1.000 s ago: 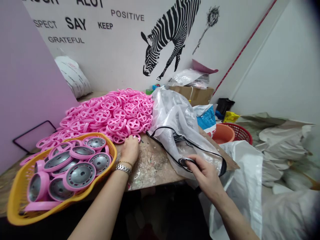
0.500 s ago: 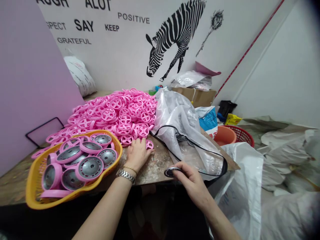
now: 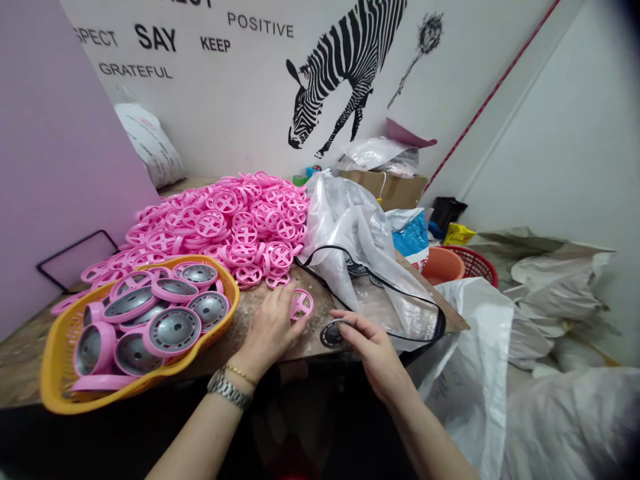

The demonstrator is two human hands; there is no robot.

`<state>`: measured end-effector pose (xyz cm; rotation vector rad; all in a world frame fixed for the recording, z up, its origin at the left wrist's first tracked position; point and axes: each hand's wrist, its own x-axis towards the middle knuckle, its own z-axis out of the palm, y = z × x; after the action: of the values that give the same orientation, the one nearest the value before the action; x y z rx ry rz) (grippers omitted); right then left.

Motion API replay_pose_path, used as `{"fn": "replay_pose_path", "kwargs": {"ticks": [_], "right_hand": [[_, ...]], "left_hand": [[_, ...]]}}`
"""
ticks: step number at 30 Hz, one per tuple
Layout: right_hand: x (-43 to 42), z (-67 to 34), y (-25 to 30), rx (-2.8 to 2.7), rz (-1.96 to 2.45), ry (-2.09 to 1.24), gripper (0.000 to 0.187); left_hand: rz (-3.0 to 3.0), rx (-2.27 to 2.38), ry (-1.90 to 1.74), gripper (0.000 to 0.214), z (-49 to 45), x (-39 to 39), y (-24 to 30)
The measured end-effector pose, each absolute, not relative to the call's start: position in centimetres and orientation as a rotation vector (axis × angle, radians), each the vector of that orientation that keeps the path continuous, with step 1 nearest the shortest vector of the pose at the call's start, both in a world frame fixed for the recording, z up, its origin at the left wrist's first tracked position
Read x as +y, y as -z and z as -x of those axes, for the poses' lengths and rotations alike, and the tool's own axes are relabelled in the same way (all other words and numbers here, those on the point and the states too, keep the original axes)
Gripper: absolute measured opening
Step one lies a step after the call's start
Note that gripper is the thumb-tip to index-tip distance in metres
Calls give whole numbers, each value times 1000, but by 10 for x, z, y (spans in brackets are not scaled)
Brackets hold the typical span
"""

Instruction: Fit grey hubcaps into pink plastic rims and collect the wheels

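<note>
Our left hand and right hand work side by side near the front edge of the table. The left hand's fingers pinch a pink plastic ring with cross spokes, holding it tilted just above the table; the fingertips hide part of its lower edge. The right hand's fingers are closed on the edge of a dark round metal disc. They cover its right side, so we cannot tell how much of it they grip or whether it touches the table.

Since the last frame, the ring has come clear of the pile, and the disc sits further left.

To the left, a yellow plastic basket holds pink rings fitted with grey dished discs, and its near corner lies close to the table edge. Beyond it rises a heap of loose pink rings. On the right, a clear plastic bag hides the heap's right edge, and the dark items inside it are hard to make out. Bare table lies between the basket and our left hand, and between the two hands.
</note>
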<state>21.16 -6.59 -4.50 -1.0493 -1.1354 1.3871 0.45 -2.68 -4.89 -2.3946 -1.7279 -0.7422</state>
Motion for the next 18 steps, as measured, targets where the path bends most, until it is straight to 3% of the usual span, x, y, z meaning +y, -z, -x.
{"fn": "replay_pose_path", "kwargs": {"ticks": [6,10,13,18], "right_hand": [[-59,-192,39,-859,929,-1625,37],[-61,-178,44,-874,871,-1652,33],[-63,-173,47,-893,879,-1574,31],[-65,-171,46,-1053,916,-1401,25]], "left_hand": [[2545,-1501,1047,66,-10,-70,58],[2590,-1574,1234,59,-17,-83,60],[2588,-1909,1560,59,-22,-86,59],[2546,-2585,2402,52,-27,-87,52]]}}
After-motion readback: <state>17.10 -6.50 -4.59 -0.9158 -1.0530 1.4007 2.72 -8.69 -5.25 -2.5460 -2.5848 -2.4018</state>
